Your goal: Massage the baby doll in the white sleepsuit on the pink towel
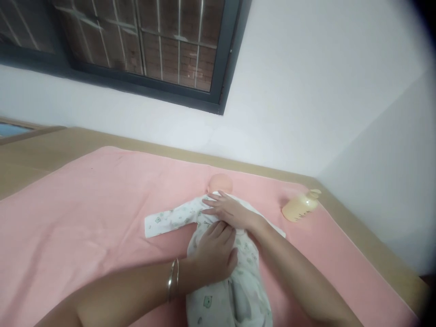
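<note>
A baby onesie [221, 295], white with small green bear prints, lies on the pink sheet on what looks like a doll. The smooth, round head [220, 182] shows above its collar. My left hand [214, 254], with silver bangles at the wrist, rests on the front of the onesie; its fingers are bent together on the cloth at the chest. Just above it, my right hand [231, 212] lies on the upper chest with its fingers spread. One long sleeve [166, 223] stretches out to the left. The other sleeve is partly hidden behind my right forearm.
A yellowish bottle [299, 206] lies tilted on the sheet to the right. The pink sheet [85, 204] covers a wooden surface [30, 165] whose rim runs along the white wall [289, 91]. A dark-framed window [146, 41] with bars is above.
</note>
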The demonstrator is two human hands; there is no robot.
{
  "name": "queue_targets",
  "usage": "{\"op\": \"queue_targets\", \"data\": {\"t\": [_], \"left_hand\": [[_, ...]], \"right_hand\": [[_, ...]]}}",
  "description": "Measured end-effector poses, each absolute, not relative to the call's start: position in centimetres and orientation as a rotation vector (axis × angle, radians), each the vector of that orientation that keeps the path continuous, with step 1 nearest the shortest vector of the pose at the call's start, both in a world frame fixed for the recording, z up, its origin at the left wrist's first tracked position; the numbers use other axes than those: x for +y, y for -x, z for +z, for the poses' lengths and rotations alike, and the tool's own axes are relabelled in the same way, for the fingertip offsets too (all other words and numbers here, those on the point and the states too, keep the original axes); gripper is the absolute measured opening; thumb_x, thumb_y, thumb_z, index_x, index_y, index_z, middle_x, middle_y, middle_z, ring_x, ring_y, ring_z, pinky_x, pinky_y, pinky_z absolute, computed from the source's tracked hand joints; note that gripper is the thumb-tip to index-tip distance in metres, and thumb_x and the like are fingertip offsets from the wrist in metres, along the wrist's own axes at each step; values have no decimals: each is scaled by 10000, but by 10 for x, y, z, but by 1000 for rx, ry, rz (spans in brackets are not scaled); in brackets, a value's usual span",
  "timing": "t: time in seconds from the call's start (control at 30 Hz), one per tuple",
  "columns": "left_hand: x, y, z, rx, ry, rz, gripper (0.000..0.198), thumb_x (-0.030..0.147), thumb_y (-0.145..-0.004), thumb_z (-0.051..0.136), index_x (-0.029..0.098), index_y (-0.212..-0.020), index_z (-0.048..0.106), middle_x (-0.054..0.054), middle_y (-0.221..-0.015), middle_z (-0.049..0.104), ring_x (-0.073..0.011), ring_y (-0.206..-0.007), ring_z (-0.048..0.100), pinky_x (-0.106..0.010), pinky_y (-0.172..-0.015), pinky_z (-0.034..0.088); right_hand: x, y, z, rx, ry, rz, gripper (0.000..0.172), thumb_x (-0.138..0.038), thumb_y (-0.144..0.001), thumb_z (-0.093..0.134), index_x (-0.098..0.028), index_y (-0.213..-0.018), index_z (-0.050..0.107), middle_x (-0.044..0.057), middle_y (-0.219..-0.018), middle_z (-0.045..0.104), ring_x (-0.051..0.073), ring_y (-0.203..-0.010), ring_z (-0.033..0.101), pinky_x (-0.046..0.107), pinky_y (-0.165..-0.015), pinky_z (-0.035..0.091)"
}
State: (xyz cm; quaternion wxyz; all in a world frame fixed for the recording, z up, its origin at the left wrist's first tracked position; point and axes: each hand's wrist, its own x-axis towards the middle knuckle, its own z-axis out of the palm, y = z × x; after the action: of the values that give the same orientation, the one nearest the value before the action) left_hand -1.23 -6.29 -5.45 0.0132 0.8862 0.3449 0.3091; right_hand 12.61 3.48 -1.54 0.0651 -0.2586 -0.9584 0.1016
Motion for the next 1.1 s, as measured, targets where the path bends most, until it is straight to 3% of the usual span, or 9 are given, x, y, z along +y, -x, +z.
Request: {"op": "queue_targets", "data": {"t": [0.13, 0.3, 0.47, 0.63, 0.77, 0.87, 1.0, 1.1], "left_hand": [[-64, 14, -52, 1099, -2784, 924, 320, 197, -799, 491, 136, -1101, 575, -116, -1043, 610, -282, -1007, 534, -454, -892, 448], [-63, 15, -61, 1082, -2865, 941, 378, 220, -839, 474, 108, -1192, 548, -126, -1164, 600, -295, -1182, 480, -463, -1036, 368], [-63, 15, -67, 1113, -2876, 1042, 406, 236, -845, 477, 117, -1229, 538, -124, -1229, 583, -298, -1200, 474, -468, -1027, 366], [-59, 16, -61, 1112, -2786, 972, 279, 238, -864, 460, 182, -1103, 593, -83, -1121, 612, -261, -1058, 522, -446, -936, 396], [-23, 11, -47, 1369, -2642, 953, 278, 133, -882, 339, 172, -918, 613, -70, -916, 615, -211, -869, 541, -376, -827, 418], [18, 5, -33, 1761, -2514, 844, 291, 94, -855, 338, 108, -926, 619, -127, -953, 611, -237, -917, 546, -361, -839, 406], [54, 3, -30, 2074, -2158, 673, 350, 310, -906, 383, 78, -1029, 615, -162, -1028, 623, -268, -982, 567, -351, -853, 401], [56, 4, -37, 2084, -2100, 595, 464, 421, -926, 341, 71, -1051, 620, -181, -1039, 634, -281, -1002, 574, -364, -869, 393]], "right_hand": [[50, -115, -18, -2825, 868, 249, 454, -350, -1024, 207, -302, -1279, 579, -18, -1447, 420, 191, -1377, 289, 450, -1156, 79], [45, -152, -41, -2615, 978, 238, 476, -385, -1017, 216, -234, -1431, 394, 46, -1510, 301, 188, -1413, 197, 450, -1151, 118], [8, -183, -67, -2432, 1118, 186, 511, -414, -1008, 238, -191, -1457, 339, 82, -1528, 245, 208, -1421, 168, 497, -1149, 94], [-34, -189, -63, -2407, 1054, 414, 517, -439, -1003, 271, -218, -1468, 319, 55, -1537, 208, 229, -1432, 101, 495, -1150, 138], [-41, -186, -57, -2301, 1039, 576, 486, -452, -996, 313, -270, -1444, 365, 36, -1503, 305, 219, -1414, 196, 481, -1154, 155], [-30, -171, -63, -2094, 1143, 541, 482, -457, -991, 313, -234, -1392, 459, 55, -1479, 356, 215, -1398, 249, 473, -1151, 178], [-14, -145, -73, -1987, 1365, 378, 525, -405, -987, 299, -141, -1429, 399, 90, -1506, 298, 220, -1407, 221, 446, -1157, 163], [-3, -134, -68, -1989, 1508, 240, 512, -322, -976, 284, -80, -1405, 427, 136, -1478, 349, 228, -1380, 287, 397, -1140, 207]]}}
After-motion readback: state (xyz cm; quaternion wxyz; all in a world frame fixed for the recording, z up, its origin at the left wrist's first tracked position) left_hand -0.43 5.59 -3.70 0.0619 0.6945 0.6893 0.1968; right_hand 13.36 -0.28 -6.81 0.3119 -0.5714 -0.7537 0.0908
